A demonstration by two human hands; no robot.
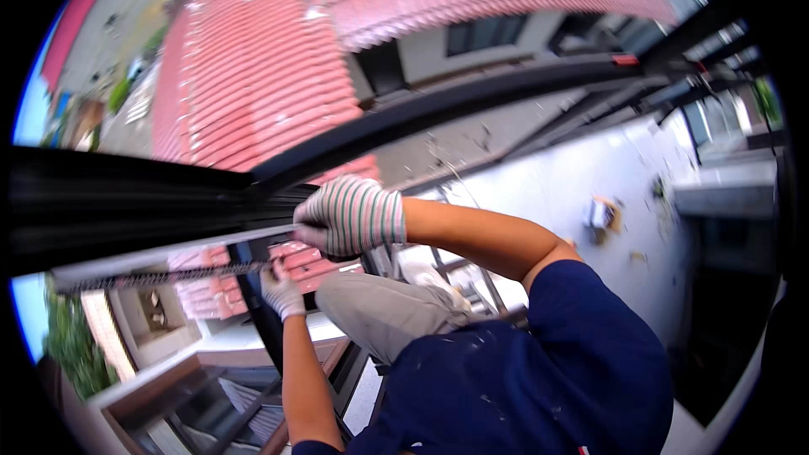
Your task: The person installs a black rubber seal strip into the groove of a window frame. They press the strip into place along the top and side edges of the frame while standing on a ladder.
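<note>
A long pale strip (168, 251) with a dark, toothed-looking lower edge runs under a black ribbed beam (126, 206) on the left. My right hand (350, 217), in a striped knit glove, is closed at the strip's right end, beside the beam; what lies inside its fingers is hidden. Lower down, my gloved left hand (283, 291) reaches up with bare-looking fingertips bent against the strip's dark lower edge. The fingers are slightly blurred. A dark upright post (257, 307) passes just left of that hand.
I am high up among black metal framing; a thick bar (447, 105) crosses ahead. Red corrugated roofs (261, 76) lie beyond. Far below on the right, a pale floor (539, 202) holds a small box (600, 214) and scattered debris. My bent knee (379, 307) is close beneath my hands.
</note>
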